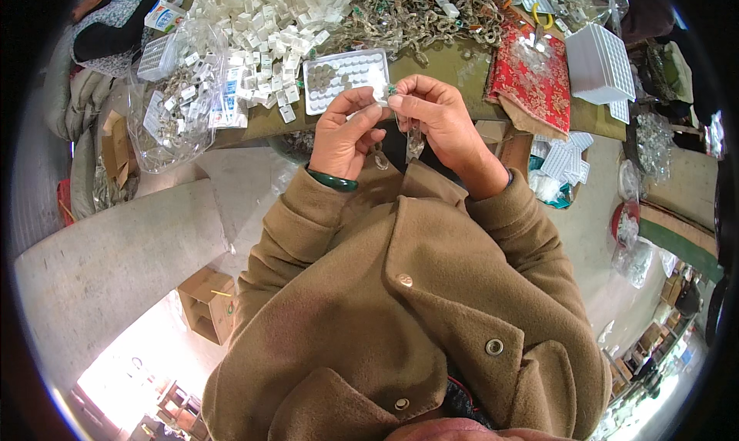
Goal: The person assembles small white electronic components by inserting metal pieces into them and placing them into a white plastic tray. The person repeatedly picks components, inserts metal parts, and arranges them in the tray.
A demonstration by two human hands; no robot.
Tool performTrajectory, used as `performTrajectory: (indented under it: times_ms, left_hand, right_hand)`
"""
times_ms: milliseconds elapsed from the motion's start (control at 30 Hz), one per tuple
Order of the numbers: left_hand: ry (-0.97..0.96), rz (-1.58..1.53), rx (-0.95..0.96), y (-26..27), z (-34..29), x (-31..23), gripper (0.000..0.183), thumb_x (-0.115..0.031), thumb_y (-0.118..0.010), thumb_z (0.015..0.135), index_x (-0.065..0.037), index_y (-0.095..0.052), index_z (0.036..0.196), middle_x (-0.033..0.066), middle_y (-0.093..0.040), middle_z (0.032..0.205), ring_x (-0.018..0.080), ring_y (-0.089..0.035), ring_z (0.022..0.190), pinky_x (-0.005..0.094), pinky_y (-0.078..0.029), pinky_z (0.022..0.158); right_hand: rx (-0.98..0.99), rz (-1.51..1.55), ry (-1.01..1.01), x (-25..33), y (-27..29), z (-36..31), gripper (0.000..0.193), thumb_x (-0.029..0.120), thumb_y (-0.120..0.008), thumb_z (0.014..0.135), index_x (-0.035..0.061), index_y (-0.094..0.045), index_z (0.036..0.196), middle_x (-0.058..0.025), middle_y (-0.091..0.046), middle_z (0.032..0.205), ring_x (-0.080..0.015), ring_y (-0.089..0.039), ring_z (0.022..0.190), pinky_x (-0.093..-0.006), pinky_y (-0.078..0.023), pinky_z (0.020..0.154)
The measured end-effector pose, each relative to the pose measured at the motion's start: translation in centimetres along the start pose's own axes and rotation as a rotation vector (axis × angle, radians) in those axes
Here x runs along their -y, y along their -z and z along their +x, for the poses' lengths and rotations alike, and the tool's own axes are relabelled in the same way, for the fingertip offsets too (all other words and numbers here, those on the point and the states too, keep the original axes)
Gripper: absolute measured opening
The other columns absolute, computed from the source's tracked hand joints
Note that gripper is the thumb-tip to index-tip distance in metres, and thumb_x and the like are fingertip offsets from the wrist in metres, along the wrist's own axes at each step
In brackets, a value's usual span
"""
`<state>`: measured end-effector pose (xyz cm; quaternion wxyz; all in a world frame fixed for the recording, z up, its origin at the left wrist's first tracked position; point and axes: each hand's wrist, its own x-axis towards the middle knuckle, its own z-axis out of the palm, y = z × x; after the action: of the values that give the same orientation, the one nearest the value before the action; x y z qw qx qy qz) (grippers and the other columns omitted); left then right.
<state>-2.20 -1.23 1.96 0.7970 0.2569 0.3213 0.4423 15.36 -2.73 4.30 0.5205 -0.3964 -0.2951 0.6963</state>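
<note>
Both my hands meet in front of my chest, over the near edge of the table. My left hand (348,133) is closed in a pinch on a small white piece (380,96), which shines too brightly to show its exact kind. My right hand (440,121) pinches at the same spot, with a strand of clear links (416,142) hanging below its fingers. Another clear link (380,160) dangles under my left hand. Just beyond them lies a white tray (309,94) with round hollows, some filled with greyish discs.
A heap of small white tags (262,25) and a pile of clear linked strands (423,13) cover the far table. Right of them are a red floral cloth (531,79), yellow-handled scissors (543,16) and stacked white trays (599,62). A clear bag (173,125) and another person's sleeve (115,33) are left.
</note>
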Motion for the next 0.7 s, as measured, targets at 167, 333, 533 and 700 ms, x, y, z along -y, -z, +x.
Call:
performTrajectory:
  times_ms: [167, 333, 533, 700]
  left_hand:
    - [-0.079, 0.352, -0.043, -0.1, 0.3, -1.1, 0.024, -0.007, -0.069, 0.087, -0.004, -0.059, 0.109, 0.0018, -0.061, 0.098, 0.0109, -0.064, 0.089, 0.0226, -0.057, 0.065]
    - [-0.170, 0.404, -0.005, -0.5, 0.5, -2.1, 0.025, -0.006, -0.071, 0.086, -0.001, -0.060, 0.109, 0.0026, -0.061, 0.099, 0.0100, -0.063, 0.086, 0.0234, -0.055, 0.064]
    - [-0.151, 0.331, -0.013, 0.0, 0.9, -1.3, 0.029, -0.006, -0.069, 0.087, -0.001, -0.062, 0.114, 0.0048, -0.065, 0.098, 0.0091, -0.063, 0.084, 0.0222, -0.054, 0.066]
    - [-0.095, 0.088, 0.002, 0.3, 1.1, -0.6, 0.027, -0.007, -0.069, 0.088, -0.003, -0.063, 0.114, 0.0043, -0.066, 0.101, 0.0083, -0.062, 0.082, 0.0223, -0.054, 0.066]
  right_hand:
    - [-0.003, -0.050, 0.050, -0.7, 0.0, 0.1, 0.009, 0.010, -0.067, 0.088, 0.0033, -0.063, 0.093, 0.0009, -0.062, 0.082, -0.0066, -0.056, 0.071, -0.0207, -0.044, 0.063]
    - [-0.014, 0.085, 0.060, -1.8, -0.2, 0.3, 0.009, 0.010, -0.067, 0.088, 0.0034, -0.062, 0.092, -0.0008, -0.062, 0.079, -0.0080, -0.056, 0.069, -0.0217, -0.045, 0.062]
    - [0.038, 0.345, 0.015, -2.9, -0.4, 0.6, 0.005, 0.008, -0.063, 0.091, 0.0041, -0.060, 0.093, -0.0020, -0.062, 0.079, -0.0094, -0.057, 0.068, -0.0232, -0.046, 0.062]
    - [0.038, 0.342, 0.031, -3.1, -0.5, 0.7, 0.006, 0.008, -0.063, 0.091, 0.0037, -0.060, 0.094, -0.0021, -0.062, 0.079, -0.0093, -0.057, 0.068, -0.0231, -0.047, 0.063]
